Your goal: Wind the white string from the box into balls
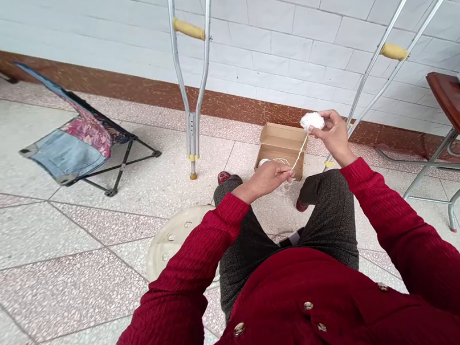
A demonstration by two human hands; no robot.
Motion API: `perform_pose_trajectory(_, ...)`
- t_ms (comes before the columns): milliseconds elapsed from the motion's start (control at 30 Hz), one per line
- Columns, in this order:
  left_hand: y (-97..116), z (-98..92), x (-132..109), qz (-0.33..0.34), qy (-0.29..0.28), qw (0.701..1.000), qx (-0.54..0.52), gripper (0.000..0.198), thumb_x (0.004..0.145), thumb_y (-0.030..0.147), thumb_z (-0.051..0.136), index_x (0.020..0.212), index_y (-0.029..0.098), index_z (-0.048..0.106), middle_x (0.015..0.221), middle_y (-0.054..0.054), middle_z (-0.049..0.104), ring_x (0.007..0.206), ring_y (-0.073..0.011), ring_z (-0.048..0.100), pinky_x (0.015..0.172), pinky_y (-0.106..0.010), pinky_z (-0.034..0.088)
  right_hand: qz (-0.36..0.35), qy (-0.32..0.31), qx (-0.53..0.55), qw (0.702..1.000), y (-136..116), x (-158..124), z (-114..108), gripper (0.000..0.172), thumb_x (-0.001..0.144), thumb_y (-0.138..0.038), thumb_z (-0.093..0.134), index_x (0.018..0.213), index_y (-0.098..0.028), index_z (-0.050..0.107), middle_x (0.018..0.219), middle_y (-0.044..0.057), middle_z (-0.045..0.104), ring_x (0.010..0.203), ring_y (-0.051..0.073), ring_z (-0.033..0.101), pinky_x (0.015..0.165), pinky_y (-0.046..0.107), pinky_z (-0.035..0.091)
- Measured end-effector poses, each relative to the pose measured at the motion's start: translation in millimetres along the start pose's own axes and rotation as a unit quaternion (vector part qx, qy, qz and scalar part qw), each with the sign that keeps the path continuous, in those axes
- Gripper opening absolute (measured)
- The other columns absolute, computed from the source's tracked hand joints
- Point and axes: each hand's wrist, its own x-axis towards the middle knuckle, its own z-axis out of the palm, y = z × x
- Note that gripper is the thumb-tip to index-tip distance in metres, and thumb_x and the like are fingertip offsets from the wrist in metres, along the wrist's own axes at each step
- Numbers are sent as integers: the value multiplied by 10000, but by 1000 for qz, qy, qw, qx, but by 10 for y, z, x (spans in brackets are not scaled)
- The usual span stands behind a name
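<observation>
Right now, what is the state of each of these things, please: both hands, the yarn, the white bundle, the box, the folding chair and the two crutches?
Left hand: closed, pinching cream yarn
Right hand: closed on the white fluffy bundle
Cream yarn: drawn nearly straight between the hands
White fluffy bundle: held up
Cardboard box: open, lid raised
Folding chair: unfolded
Left crutch: standing
Right crutch: standing, slanted
</observation>
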Motion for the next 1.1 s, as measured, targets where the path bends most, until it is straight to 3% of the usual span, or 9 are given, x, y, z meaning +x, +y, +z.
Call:
perform_pose_trajectory(100, 123, -137, 66, 17, 26, 1000, 5, 307, 956, 329, 518, 815, 169, 738, 784, -12, 699, 750, -144, 611, 695, -255, 406, -14, -88, -154, 984, 223, -75, -30, 387, 652, -238, 814, 1004, -193, 661, 1049, 74, 661, 860, 204, 591, 787, 387, 514)
perform_pose_trajectory(167, 117, -240, 134, 20, 51, 998, 20, 300, 951, 328, 527, 805, 165, 731, 765, -10, 684, 719, -140, 588, 681, -257, 393, 16, -190, -179, 965, 266, -170, -62, 379, 626, -233, 828, 974, -190, 686, 1007, 65, 674, 842, 208, 596, 789, 392, 512)
perform_pose_trajectory(233, 56, -311, 203, 27, 71, 996, 45, 294, 948, 313, 526, 792, 162, 723, 751, -9, 675, 699, -135, 568, 679, -260, 378, 90, -317, -111, 938, 241, -270, -106, 401, 626, -258, 841, 994, -192, 694, 945, 47, 689, 796, 196, 616, 747, 367, 527)
perform_pose_trajectory(300, -20, -323, 257, 31, 75, 995, 61, 295, 945, 304, 531, 763, 159, 712, 723, -7, 660, 681, -131, 551, 671, -260, 364, 177, -423, 7, 888, 182, -355, -155, 460, 653, -280, 848, 1077, -197, 689, 921, 37, 703, 767, 179, 640, 696, 326, 546)
perform_pose_trajectory(367, -80, -271, 288, 29, 70, 995, 57, 297, 941, 303, 540, 742, 157, 706, 708, -8, 651, 678, -131, 551, 667, -258, 361, 231, -459, 122, 849, 120, -416, -190, 509, 671, -268, 855, 1143, -201, 677, 956, 39, 715, 793, 169, 665, 669, 284, 565)
perform_pose_trajectory(567, -226, -10, 242, -6, 81, 997, 17, 265, 910, 302, 564, 794, 148, 747, 758, -24, 706, 719, -153, 602, 704, -259, 401, 235, -354, 324, 845, -1, -440, -146, 665, 653, -256, 875, 1267, -259, 620, 1151, 37, 706, 788, 141, 685, 611, 231, 590)
perform_pose_trajectory(800, -498, 55, 114, -57, 77, 991, -95, 249, 881, 331, 606, 854, 146, 770, 778, -15, 728, 735, -152, 616, 705, -250, 452, 220, -252, 327, 884, -113, -325, -106, 500, 651, -290, 860, 1112, -225, 677, 1025, 40, 745, 782, 168, 702, 646, 274, 606)
perform_pose_trajectory(967, -594, 110, 108, -50, 73, 986, -142, 229, 855, 350, 664, 911, 157, 774, 872, -26, 747, 832, -166, 655, 816, -276, 483, 227, -222, 360, 877, -205, -337, -62, 510, 649, -296, 844, 1122, -252, 657, 1007, 21, 752, 783, 166, 707, 661, 273, 597)
perform_pose_trajectory(1100, -610, 149, 110, -82, 93, 975, -183, 200, 857, 297, 645, 811, 135, 754, 755, -37, 730, 758, -164, 661, 826, -298, 494, 233, -217, 383, 867, -260, -367, 15, 513, 668, -294, 832, 1140, -273, 632, 1001, 6, 749, 783, 159, 707, 658, 264, 595)
